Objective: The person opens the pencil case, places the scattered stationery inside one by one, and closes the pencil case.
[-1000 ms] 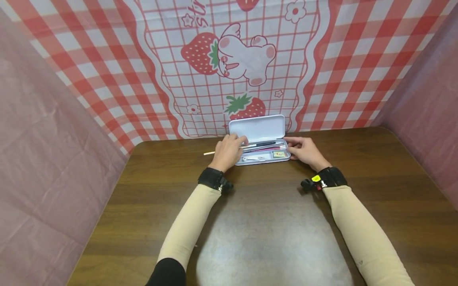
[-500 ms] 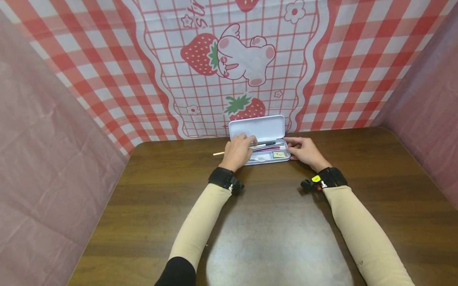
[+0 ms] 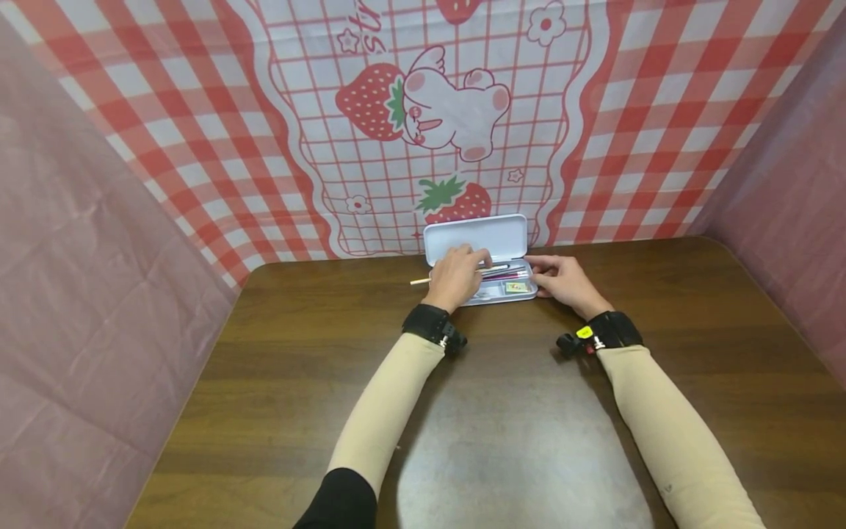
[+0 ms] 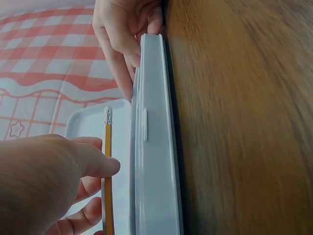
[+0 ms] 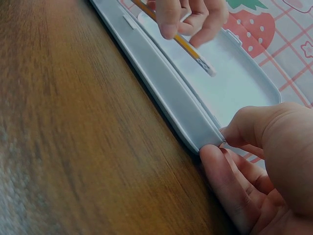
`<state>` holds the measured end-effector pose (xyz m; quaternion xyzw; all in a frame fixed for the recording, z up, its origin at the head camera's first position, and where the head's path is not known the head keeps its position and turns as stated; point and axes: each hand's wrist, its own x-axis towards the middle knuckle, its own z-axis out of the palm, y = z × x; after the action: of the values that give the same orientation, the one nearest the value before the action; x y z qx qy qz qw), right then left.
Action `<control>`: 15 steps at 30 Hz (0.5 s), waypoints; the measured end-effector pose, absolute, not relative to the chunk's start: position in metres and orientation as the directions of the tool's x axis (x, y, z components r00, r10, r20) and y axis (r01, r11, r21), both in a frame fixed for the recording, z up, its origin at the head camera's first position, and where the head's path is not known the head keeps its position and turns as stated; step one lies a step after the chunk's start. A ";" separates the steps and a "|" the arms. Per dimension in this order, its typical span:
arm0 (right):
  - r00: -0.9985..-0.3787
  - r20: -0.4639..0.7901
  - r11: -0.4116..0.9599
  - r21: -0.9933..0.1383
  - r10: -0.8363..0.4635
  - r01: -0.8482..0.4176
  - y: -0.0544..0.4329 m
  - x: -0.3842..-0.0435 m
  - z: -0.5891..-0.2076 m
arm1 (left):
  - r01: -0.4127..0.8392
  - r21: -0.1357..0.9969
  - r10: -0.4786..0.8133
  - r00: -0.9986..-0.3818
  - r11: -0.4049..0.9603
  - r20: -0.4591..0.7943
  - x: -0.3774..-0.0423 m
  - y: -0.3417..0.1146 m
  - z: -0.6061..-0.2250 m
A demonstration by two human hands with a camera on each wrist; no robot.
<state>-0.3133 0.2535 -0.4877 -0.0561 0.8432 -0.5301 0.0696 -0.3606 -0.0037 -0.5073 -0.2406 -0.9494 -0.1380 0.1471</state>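
Observation:
A white pencil case [image 3: 504, 234] lies at the back of the table with its lid raised against the backdrop. Over its left half, my left hand [image 3: 454, 278] pinches a yellow pencil [image 4: 108, 147] between thumb and fingers. The pencil's white eraser end [image 5: 209, 69] points toward the case's right end, above the tray. My right hand [image 3: 565, 283] grips the right end of the case at its corner. Inside, several thin pens or pencils [image 3: 509, 273] lie lengthwise, and a small green-and-yellow patterned block [image 3: 516, 287] sits in the front right compartment. My left hand covers the tray's left part.
The brown wooden table [image 3: 515, 433] stretches in front of the case and to both sides. A red-and-white checked cloth [image 3: 661, 125] with strawberries hangs right behind it. Pink cloth walls [image 3: 86, 294] stand at left and right.
My left hand has moved to the right over the case, carrying the pencil along. The right hand has stayed at the case's right end.

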 end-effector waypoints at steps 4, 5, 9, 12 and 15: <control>-0.984 -0.063 0.436 -0.900 -0.166 -0.016 0.253 -0.314 -0.489 | 0.500 0.197 0.425 -0.845 0.844 0.324 -0.362 0.002 -0.505; -0.984 -0.062 0.435 -0.900 -0.166 -0.017 0.253 -0.314 -0.488 | 0.501 0.197 0.427 -0.845 0.843 0.322 -0.362 0.003 -0.504; -0.984 -0.060 0.433 -0.901 -0.166 -0.018 0.253 -0.315 -0.488 | 0.503 0.206 0.426 -0.844 0.839 0.327 -0.363 0.007 -0.503; -0.984 -0.063 0.431 -0.902 -0.166 -0.015 0.253 -0.315 -0.489 | 0.503 0.211 0.429 -0.847 0.838 0.314 -0.365 0.009 -0.503; -0.984 -0.067 0.434 -0.901 -0.166 -0.012 0.253 -0.315 -0.488 | 0.493 0.216 0.428 -0.857 0.843 0.287 -0.368 0.011 -0.502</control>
<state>-0.3151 0.2531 -0.4878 -0.0525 0.8435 -0.5296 0.0727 -0.3675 0.0107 -0.5019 -0.2417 -0.9530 -0.1424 0.1143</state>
